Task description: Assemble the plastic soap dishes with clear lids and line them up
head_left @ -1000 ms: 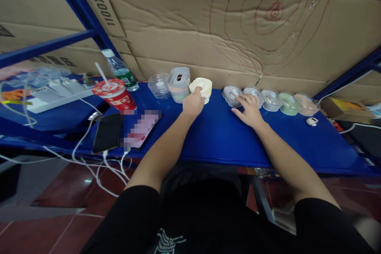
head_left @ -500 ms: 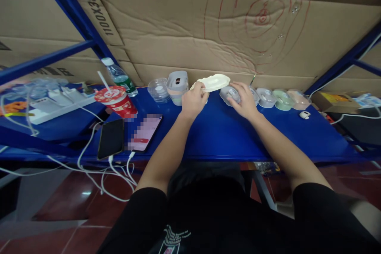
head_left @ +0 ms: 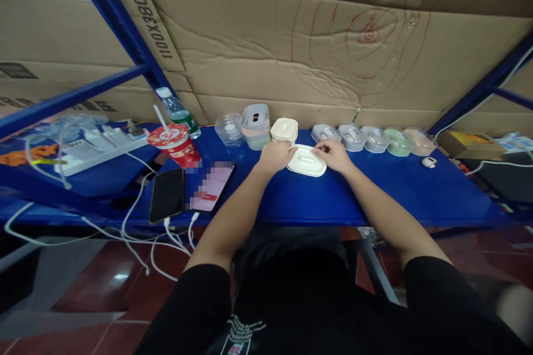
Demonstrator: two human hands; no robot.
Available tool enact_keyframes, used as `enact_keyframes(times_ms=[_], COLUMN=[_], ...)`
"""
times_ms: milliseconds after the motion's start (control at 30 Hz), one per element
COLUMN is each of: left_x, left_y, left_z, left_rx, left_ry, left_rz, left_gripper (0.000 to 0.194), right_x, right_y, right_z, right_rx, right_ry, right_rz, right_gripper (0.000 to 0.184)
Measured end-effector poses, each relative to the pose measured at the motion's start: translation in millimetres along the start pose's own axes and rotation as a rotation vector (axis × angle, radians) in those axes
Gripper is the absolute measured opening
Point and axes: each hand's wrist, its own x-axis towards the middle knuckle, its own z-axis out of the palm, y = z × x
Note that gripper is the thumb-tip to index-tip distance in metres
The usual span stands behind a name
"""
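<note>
Between my hands is a shallow cream plastic tray (head_left: 307, 162) with a wavy rim and an oblong raised shape in its middle. My left hand (head_left: 275, 156) is closed on its left edge. At its upper right edge, my right hand (head_left: 333, 154) pinches the rim with thumb and fingers. Just beyond my left hand stands a cream container (head_left: 285, 128). To its left is a stack of grey and green containers (head_left: 255, 125), then clear plastic lids (head_left: 230, 128). Behind my right hand, a grey clear-lidded container (head_left: 325, 132) begins a row.
More lidded containers follow rightward: grey ones (head_left: 352, 138), a green one (head_left: 398, 142) and a pink one (head_left: 420, 141). A white earbud case (head_left: 428, 162) lies in front. At left are a red cup (head_left: 177, 147), a bottle (head_left: 181, 113), a dark phone (head_left: 167, 195), a lit phone (head_left: 212, 187) and cables.
The cream tray has come lower and nearer, turned to show its face. My right hand has left the grey container and taken the tray's right edge. The view has shifted slightly.
</note>
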Motion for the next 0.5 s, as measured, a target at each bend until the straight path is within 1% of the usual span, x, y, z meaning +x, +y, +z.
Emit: enact_keyframes(times_ms=[100,167,233,333,367,433,500], left_x=[-2,-2,-1,0,0,1,4], left_y=[-2,-6,-11,-23,-28,-36,-45], left_z=[12.9,12.9,8.5,0.2,-1.7,-3.7,-3.0], left_rx=[-0.008,-0.048,-0.101,-0.161,-0.176,-0.206,-0.241], left_ry=[-0.055,-0.035,0.052,0.268,0.32,0.367,0.362], left_rz=[0.024,0.013,-0.043,-0.202,-0.254,-0.334,-0.36], left_gripper=[0.047,0.048,0.051,0.054,0.055,0.056,0.056], right_x=[-7,-8,-9,-10,-10,-11,-10], right_y=[8,8,7,3,2,2,1], right_z=[3,4,7,9,9,8,7], right_rx=[-0.038,-0.092,-0.128,-0.096,-0.075,-0.054,-0.066], right_ry=[-0.187,-0.255,-0.303,-0.344,-0.351,-0.356,-0.36], right_rz=[-0.034,-0.075,-0.086,-0.05,-0.039,-0.028,-0.023], right_gripper=[0.033,0.031,0.032,0.039,0.043,0.052,0.055])
